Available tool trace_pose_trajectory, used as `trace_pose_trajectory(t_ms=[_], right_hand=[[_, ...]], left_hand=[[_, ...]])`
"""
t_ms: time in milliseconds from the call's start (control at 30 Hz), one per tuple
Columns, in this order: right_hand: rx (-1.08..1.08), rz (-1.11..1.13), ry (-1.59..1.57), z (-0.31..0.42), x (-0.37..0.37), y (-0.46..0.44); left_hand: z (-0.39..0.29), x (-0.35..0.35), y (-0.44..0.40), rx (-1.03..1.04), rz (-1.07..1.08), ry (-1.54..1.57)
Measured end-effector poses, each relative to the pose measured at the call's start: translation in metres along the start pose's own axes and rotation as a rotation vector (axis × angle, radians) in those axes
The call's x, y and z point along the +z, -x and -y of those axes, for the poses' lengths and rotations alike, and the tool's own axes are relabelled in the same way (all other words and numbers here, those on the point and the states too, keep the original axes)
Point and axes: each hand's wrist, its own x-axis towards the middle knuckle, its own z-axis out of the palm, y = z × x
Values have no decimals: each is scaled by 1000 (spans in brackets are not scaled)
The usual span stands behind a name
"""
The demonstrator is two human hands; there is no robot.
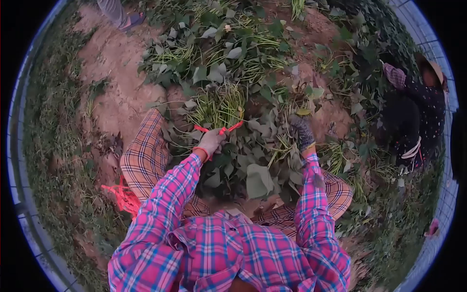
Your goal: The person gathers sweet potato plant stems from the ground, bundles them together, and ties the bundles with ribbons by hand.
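Observation:
A bundle of green leafy stems point(221, 106) lies before me, its cut ends pointing away. Across the stems near their ends runs a red tie point(233, 126). My left hand point(212, 141), in a pale glove, is closed on the red tie at the bundle's near side. On the right, my right hand point(302, 132), in a dark grey glove, is among loose stems and leaves point(284, 151); its fingers are partly hidden by foliage, and what it holds is unclear. Broad leaves point(259, 181) spread between my forearms.
More red ties point(122, 197) lie on the ground beside my left knee. Cut vines point(219, 48) are heaped ahead on bare soil point(116, 92). A person in dark clothes and a hat point(418, 107) bends at the right. Another person's leg point(114, 12) shows at the upper left.

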Motion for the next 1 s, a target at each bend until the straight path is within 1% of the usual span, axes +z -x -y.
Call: trace_pose_trajectory(t_ms=[67, 133, 167, 200, 233, 300, 333, 367, 400, 433, 467, 500, 533, 567, 600, 633, 667, 733, 767, 800, 867, 900, 933, 967, 1000], right_hand=[[97, 73, -25, -20, 46, 5], [199, 152, 61, -33, 87, 11], [236, 273, 68, -47, 94, 5], [23, 386, 356, -85, 84, -1], [121, 384, 337, -87, 91, 2], [317, 367, 301, -91, 107, 9], [153, 560, 609, -103, 101, 9], [219, 519, 633, -118, 95, 18], [285, 476, 655, -118, 101, 29], [351, 433, 675, -118, 107, 41], [373, 391, 1028, -73, 137, 51], [468, 463, 943, -98, 126, 47], [567, 528, 861, -123, 116, 42], [357, 532, 933, -141, 119, 37], [142, 536, 999, -151, 125, 33], [178, 445, 937, -146, 138, 32], [180, 450, 933, -150, 144, 28], [290, 153, 938, -164, 152, 14], [362, 157, 772, -176, 147, 4], [361, 156, 763, -190, 145, 0], [133, -99, 761, -209, 143, -6], [162, -101, 520, -190, 154, -1], [162, -105, 517, -192, 155, -3], [120, -40, 596, -195, 155, -4], [80, 28, 675, -199, 154, -3]], left_hand=[[7, -1, 0, 25, 11, 73], [14, 3, 8, 124, -47, -38], [16, 3, 15, 136, -67, -54], [20, 2, 11, 136, -77, -42], [27, 1, 2, 249, -153, 47], [37, -18, -19, 314, -218, -24], [21, -22, -12, 345, -253, -61], [5, -26, -3, 207, -201, 73], [-17, -28, 8, 69, -147, 205], [-13, -39, -8, 57, -53, 323], [-24, -40, -11, 68, -107, 271], [-37, -41, -12, 77, -160, 217], [-45, -49, -20, 94, -17, 215], [-59, -49, -18, 89, -17, 217], [-78, -46, -13, 119, -11, -322], [-93, -47, -14, 143, -5, -861], [-100, -42, -8, 159, -21, -963], [-116, -32, 7, 189, -59, -1169], [-110, -31, 5, 207, -74, -1175], [-100, -31, 2, 236, -89, -1167], [-93, -29, 8, 298, -147, -1114], [-91, -29, 9, 298, -143, -1122], [-89, -30, 9, 341, -212, -1102], [-88, -31, 10, 380, -279, -1078], [-85, -33, 11, 379, -283, -1098]])
